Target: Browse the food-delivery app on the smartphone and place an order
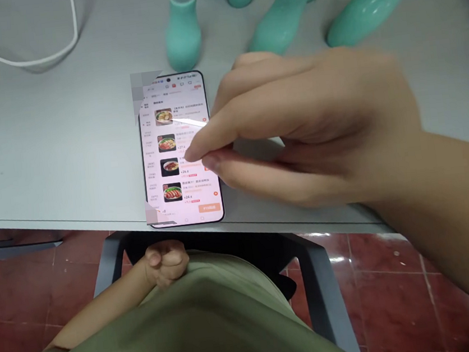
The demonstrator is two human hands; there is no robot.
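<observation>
A smartphone [172, 149] lies flat near the front edge of the grey table [59, 162], its screen lit with a list of food pictures. My right hand [309, 128] hovers over it, index finger stretched out and its tip touching the screen at the middle right, the other fingers loosely curled and holding nothing. My left hand [166, 261] rests below the table edge against my green shirt, closed in a fist with nothing visible in it.
Several teal ceramic vases [182, 32] stand and lie at the back of the table, one just behind the phone. A white cable [35, 60] loops across the back left. Below are a dark chair frame [319, 290] and red floor tiles.
</observation>
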